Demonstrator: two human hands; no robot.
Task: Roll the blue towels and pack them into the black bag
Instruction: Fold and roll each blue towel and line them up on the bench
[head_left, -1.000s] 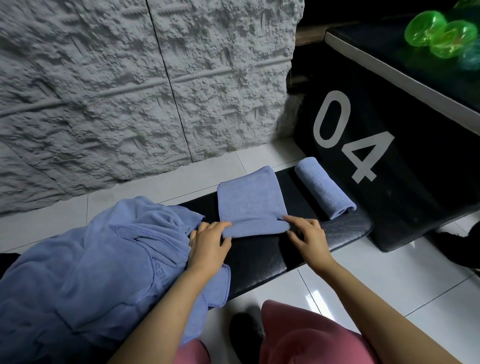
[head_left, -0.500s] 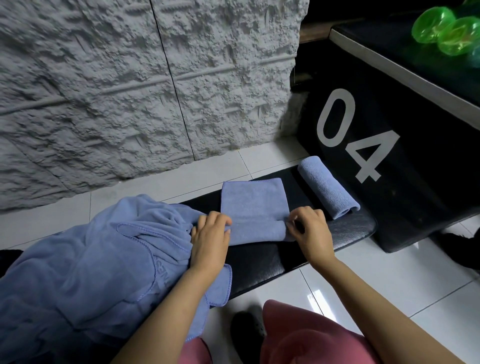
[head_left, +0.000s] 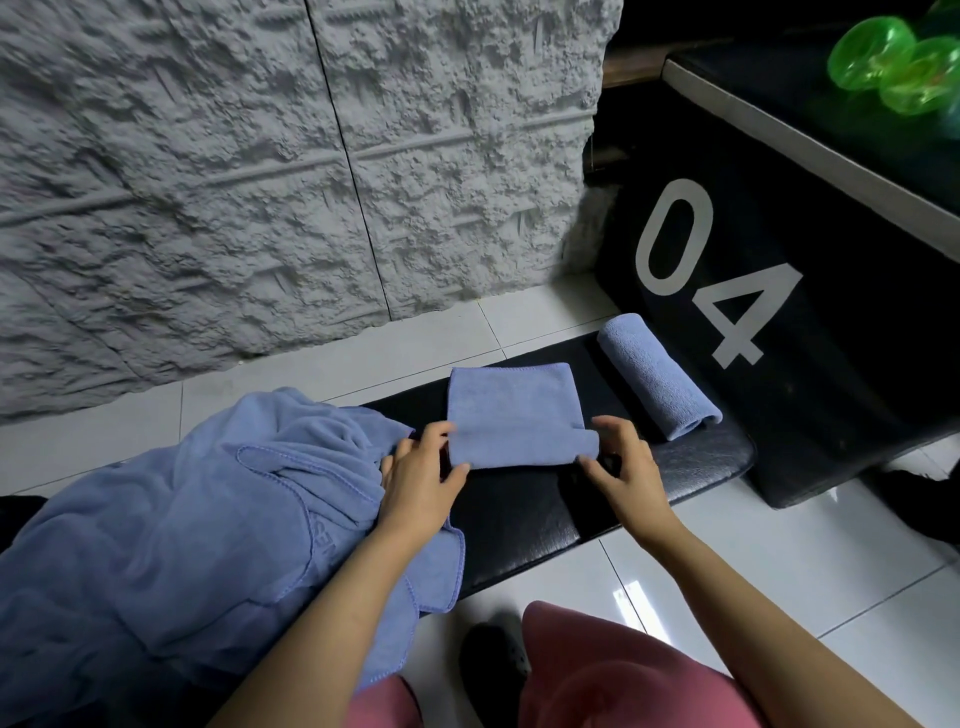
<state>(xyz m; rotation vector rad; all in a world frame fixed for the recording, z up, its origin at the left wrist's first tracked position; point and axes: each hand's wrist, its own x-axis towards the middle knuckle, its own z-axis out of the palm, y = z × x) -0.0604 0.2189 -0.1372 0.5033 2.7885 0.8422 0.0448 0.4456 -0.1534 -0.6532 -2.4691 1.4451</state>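
Observation:
A folded blue towel (head_left: 511, 410) lies on a black padded bench (head_left: 524, 514), its near edge turned into a small roll. My left hand (head_left: 421, 475) pinches the roll's left end with thumb and curled fingers. My right hand (head_left: 621, 460) pinches its right end the same way. A fully rolled blue towel (head_left: 657, 376) lies at the bench's right end. A heap of loose blue towels (head_left: 171, 525) covers the bench's left part. No black bag can be made out.
A black box marked "04" (head_left: 810, 291) stands right of the bench. Green translucent objects (head_left: 893, 62) sit on a black surface at the top right. A rough grey wall (head_left: 260, 171) rises behind. The floor is white tile (head_left: 779, 561). My pink-clad knees (head_left: 618, 670) are below.
Both hands have rolled the near edge of the flat towel away from me, so the roll has grown and the flat part has shortened.

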